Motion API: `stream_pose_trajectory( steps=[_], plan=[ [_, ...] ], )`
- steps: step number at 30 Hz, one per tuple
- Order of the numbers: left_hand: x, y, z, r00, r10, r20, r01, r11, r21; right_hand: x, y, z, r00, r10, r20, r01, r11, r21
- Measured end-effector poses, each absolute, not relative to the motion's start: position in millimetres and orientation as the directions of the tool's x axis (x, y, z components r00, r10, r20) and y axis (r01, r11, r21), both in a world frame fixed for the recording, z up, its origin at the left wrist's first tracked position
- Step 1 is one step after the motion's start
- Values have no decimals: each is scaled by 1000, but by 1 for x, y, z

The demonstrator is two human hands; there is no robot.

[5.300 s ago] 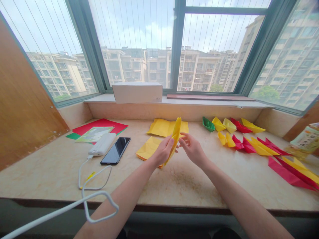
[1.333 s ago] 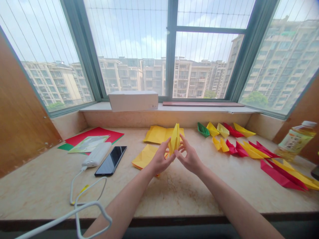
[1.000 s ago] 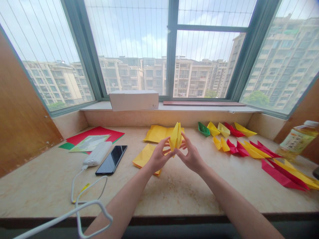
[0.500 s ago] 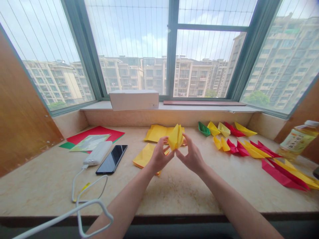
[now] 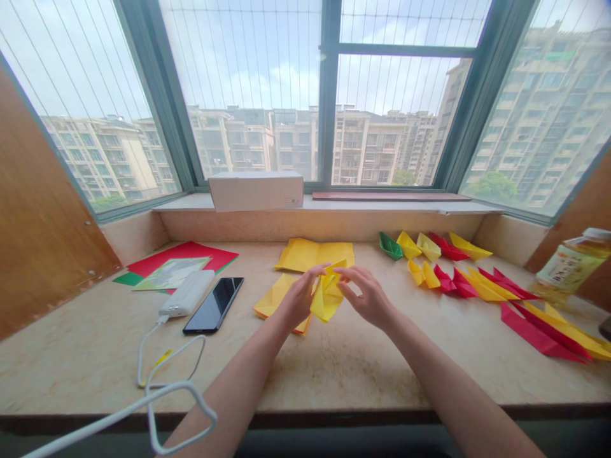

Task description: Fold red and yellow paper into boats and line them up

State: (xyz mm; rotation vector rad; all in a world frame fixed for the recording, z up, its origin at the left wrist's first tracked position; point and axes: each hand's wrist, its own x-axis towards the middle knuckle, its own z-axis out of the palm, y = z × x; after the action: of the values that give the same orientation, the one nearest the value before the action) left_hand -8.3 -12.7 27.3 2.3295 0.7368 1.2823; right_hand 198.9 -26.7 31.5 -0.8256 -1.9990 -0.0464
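Note:
A partly folded yellow origami boat (image 5: 327,294) is held above the counter between both hands. My left hand (image 5: 300,296) grips its left side, thumb and fingers closed on the paper. At its upper right, my right hand (image 5: 363,294) pinches the edge with fingers and thumb. The boat is tilted, with its open folds toward me and one point hanging down. Just left of and below my left hand lies a stack of folded yellow and orange paper (image 5: 273,298), partly covered by that hand. Behind the hands rests an unfolded yellow sheet (image 5: 305,253).
Several finished paper boats, including a green boat (image 5: 390,246) and a red boat (image 5: 544,336), line the right side near a drink bottle (image 5: 573,264). At left are a phone (image 5: 214,305), a white power bank (image 5: 188,292) with cable, and red sheets (image 5: 184,256). A white box (image 5: 255,193) sits on the sill.
The yellow paper boat has been lowered and turned, its point now hanging down toward me. My right hand has shifted its hold to the upper right edge.

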Motion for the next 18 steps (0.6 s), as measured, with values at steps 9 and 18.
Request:
stream_pose_trajectory(
  steps=[9, 18],
  plan=[
    [-7, -20, 28, 445, 694, 566, 246, -703, 668, 201, -33, 38, -456, 443, 771, 579, 806, -121],
    [-6, -21, 28, 433, 717, 547, 249, -678, 691, 204, -34, 44, -626, 380, 681, 520, 854, 2]
  ],
)
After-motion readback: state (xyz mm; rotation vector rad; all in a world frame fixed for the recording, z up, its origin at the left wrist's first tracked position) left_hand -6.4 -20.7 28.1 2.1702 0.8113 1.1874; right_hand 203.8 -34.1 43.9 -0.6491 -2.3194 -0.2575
